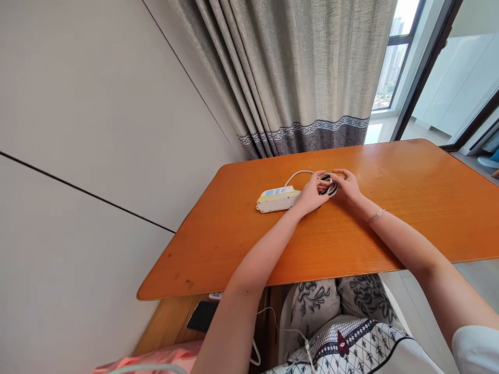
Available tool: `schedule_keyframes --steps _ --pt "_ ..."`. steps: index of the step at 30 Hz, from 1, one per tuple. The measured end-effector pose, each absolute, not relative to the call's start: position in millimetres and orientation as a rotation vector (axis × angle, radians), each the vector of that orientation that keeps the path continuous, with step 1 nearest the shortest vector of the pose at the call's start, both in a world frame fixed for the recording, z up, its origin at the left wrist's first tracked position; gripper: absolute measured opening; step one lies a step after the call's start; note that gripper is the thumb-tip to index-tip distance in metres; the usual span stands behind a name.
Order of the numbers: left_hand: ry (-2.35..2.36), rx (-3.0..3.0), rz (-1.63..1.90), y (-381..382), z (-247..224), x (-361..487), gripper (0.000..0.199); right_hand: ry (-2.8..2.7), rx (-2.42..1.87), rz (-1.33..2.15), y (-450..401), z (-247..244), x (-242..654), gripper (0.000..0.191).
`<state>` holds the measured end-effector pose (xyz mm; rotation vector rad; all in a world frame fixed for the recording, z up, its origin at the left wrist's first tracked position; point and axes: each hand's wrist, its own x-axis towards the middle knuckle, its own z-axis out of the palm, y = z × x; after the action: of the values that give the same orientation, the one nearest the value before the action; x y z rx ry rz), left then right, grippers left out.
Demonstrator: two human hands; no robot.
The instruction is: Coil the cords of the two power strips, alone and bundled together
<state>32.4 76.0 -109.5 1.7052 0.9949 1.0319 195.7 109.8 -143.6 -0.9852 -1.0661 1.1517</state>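
Note:
A coil of white and dark cable (332,190) is held up between my two hands over the table. My left hand (311,195) grips the coil from its left side, its fingers curled into the loops. On the opposite side, my right hand (348,185) pinches the coil's edge between thumb and fingers. Just left of my left hand lies an off-white power strip (277,201) with a pale label on top, its right end partly hidden by that hand. A white cord (295,174) arcs from behind the strip towards the coil.
The orange wooden table (230,234) has rounded corners and meets the pale wall (97,104) at left. A grey curtain (312,67) hangs behind it. Below the near edge, a black phone (202,316) rests on a lower wooden surface, with a thin white cable (273,318) nearby.

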Motion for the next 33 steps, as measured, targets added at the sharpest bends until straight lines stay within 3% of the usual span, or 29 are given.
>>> schedule_keyframes --steps 7,11,18,23,26,33 --pt "0.772 1.633 0.962 69 -84 20 0.061 -1.023 -0.999 1.261 116 -149 202 0.051" --pt "0.728 1.914 0.801 60 -73 17 0.033 -1.046 -0.961 1.303 113 -144 204 0.056" --pt "1.130 2.004 1.183 81 -88 15 0.011 -1.096 -0.873 1.375 106 -122 205 0.058" --pt "1.311 2.054 0.978 92 -106 9 0.040 -1.242 -0.774 1.411 100 -113 212 0.059" --pt "1.353 2.052 0.889 92 -109 6 0.045 -1.329 -0.739 1.452 98 -112 214 0.060" --pt "1.579 2.168 0.712 98 -108 -1 0.022 -1.381 -0.802 1.397 101 -121 211 0.057"
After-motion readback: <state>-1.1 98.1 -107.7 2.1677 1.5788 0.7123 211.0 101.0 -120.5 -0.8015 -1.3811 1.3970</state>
